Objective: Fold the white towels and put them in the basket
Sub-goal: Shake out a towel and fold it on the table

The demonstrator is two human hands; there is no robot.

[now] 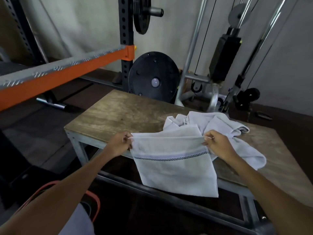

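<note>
White cotton towel with a dark checkered stripe (pixel 174 167) hangs over the near edge of the wooden table (pixel 110 112); we pinch its top corners with our left hand (pixel 121 143) and right hand (pixel 218 145), crumpled white towels (pixel 220 122) lying behind.

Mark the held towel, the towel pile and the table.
held towel (pixel 174 168), head view, hanging front panel.
towel pile (pixel 220 122), head view, top of heap.
table (pixel 118 112), head view, bare wooden top.

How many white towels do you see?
2. The held towel hangs over the table edge, pinched at its top corners by the left hand and right hand. The crumpled towel lies on the table behind it; that heap may hide more.
</note>
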